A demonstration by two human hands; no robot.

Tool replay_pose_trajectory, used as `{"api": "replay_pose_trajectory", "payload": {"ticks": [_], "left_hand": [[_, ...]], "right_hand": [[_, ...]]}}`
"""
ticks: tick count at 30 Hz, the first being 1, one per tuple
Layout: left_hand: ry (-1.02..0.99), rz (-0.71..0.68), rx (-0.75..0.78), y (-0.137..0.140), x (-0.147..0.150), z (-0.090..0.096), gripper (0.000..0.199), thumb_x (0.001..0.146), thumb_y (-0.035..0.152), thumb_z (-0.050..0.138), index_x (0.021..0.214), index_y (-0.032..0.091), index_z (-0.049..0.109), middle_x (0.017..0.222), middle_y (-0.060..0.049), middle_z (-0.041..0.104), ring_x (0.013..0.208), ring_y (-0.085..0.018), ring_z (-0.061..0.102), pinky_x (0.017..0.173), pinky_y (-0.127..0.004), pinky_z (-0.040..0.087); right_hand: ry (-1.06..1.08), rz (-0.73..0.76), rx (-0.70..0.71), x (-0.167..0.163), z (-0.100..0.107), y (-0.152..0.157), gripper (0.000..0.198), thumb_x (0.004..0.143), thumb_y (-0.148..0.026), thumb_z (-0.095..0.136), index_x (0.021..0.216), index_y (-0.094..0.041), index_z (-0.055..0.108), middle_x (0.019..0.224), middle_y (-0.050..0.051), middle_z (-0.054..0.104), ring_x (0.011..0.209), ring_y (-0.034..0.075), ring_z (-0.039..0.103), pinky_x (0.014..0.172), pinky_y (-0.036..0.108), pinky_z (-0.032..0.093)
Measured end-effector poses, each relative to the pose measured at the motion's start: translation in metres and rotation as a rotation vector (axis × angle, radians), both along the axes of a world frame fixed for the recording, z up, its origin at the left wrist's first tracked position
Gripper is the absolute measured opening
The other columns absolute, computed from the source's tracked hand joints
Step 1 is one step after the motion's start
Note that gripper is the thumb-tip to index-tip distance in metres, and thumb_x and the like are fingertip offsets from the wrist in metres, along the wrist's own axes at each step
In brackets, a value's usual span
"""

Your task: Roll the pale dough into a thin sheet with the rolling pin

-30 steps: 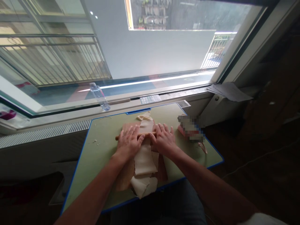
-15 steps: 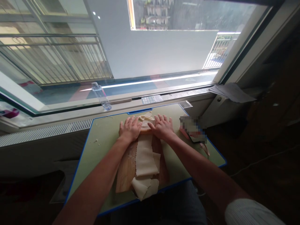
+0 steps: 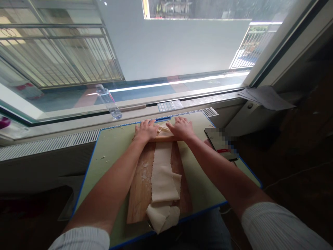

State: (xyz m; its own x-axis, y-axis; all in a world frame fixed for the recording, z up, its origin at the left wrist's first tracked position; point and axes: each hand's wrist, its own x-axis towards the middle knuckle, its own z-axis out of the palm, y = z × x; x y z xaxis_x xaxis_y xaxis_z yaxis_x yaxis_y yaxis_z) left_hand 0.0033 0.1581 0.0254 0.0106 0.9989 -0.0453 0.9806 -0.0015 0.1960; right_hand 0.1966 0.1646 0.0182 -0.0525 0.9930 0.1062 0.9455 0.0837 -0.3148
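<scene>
A long strip of rolled dough (image 3: 161,163) lies on a wooden board (image 3: 140,191), with its near end folded over and hanging past the board's front edge. Across the far part of the dough sits a wooden rolling pin (image 3: 164,139). My left hand (image 3: 146,130) is laid over the pin's left end, palm down, fingers stretched forward. At the other end, my right hand (image 3: 182,127) rests the same way, fingers spread. Between my hands, beyond the pin, a bunched bit of dough (image 3: 163,129) shows. The pin's ends are hidden under my hands.
The board rests on a green folding table (image 3: 109,149) with a blue edge. A flat, partly blurred device (image 3: 221,144) lies at the right. A plastic bottle (image 3: 109,102) leans on the windowsill, near a card (image 3: 170,105); papers (image 3: 267,97) are at the right.
Both hands have moved forward, toward the window, and more of the rolling pin now shows between my wrists. My head view has tilted slightly down.
</scene>
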Motion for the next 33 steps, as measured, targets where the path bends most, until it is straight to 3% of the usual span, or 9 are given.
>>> {"api": "replay_pose_trajectory", "payload": {"ticks": [4,8,14,23,27,33], "left_hand": [[0.022,-0.029,0.01,-0.007,-0.001,-0.003,0.07,0.106,0.061,0.024,0.166,0.03,0.042,0.176,-0.009,0.036,0.16,-0.034,0.034,0.131,-0.064,0.023],[0.035,-0.056,0.031,-0.031,-0.002,-0.006,0.069,0.107,0.062,0.022,0.166,0.032,0.043,0.176,-0.008,0.038,0.16,-0.033,0.033,0.131,-0.064,0.024],[0.07,-0.051,0.129,-0.076,-0.001,-0.008,0.064,0.108,0.055,0.027,0.165,0.031,0.046,0.174,-0.007,0.043,0.159,-0.031,0.037,0.131,-0.061,0.023],[0.088,-0.101,0.15,-0.137,-0.009,-0.007,0.066,0.109,0.05,0.025,0.166,0.023,0.046,0.174,-0.009,0.042,0.164,-0.03,0.031,0.132,-0.061,0.024],[0.099,-0.083,0.156,-0.131,-0.006,-0.008,0.065,0.109,0.048,0.026,0.165,0.022,0.047,0.173,-0.009,0.043,0.162,-0.031,0.034,0.131,-0.061,0.026],[0.094,-0.036,0.173,-0.077,0.005,-0.01,0.065,0.108,0.05,0.027,0.164,0.024,0.048,0.173,-0.009,0.044,0.16,-0.03,0.038,0.13,-0.058,0.028]], "right_hand": [[-0.009,0.002,-0.051,0.0,0.002,-0.012,0.077,0.104,-0.069,0.037,0.156,-0.014,0.054,0.166,0.02,0.049,0.149,0.039,0.044,0.122,0.062,0.031],[-0.044,-0.008,-0.106,-0.001,0.004,-0.039,0.078,0.107,-0.065,0.032,0.165,-0.015,0.044,0.173,0.018,0.04,0.155,0.039,0.037,0.126,0.063,0.025],[-0.09,-0.013,-0.04,-0.007,0.002,-0.093,0.073,0.109,-0.058,0.032,0.168,-0.016,0.041,0.174,0.015,0.038,0.159,0.04,0.031,0.129,0.066,0.018],[-0.125,0.043,0.029,-0.012,-0.004,-0.163,0.071,0.112,-0.055,0.026,0.167,-0.012,0.043,0.173,0.017,0.04,0.16,0.04,0.031,0.129,0.065,0.017],[-0.118,0.032,0.041,-0.012,-0.005,-0.157,0.072,0.112,-0.057,0.027,0.166,-0.012,0.045,0.172,0.017,0.041,0.159,0.04,0.032,0.128,0.065,0.018],[-0.098,0.01,-0.01,-0.007,0.001,-0.107,0.074,0.112,-0.064,0.026,0.165,-0.016,0.046,0.172,0.015,0.043,0.159,0.04,0.032,0.128,0.065,0.02]]}}
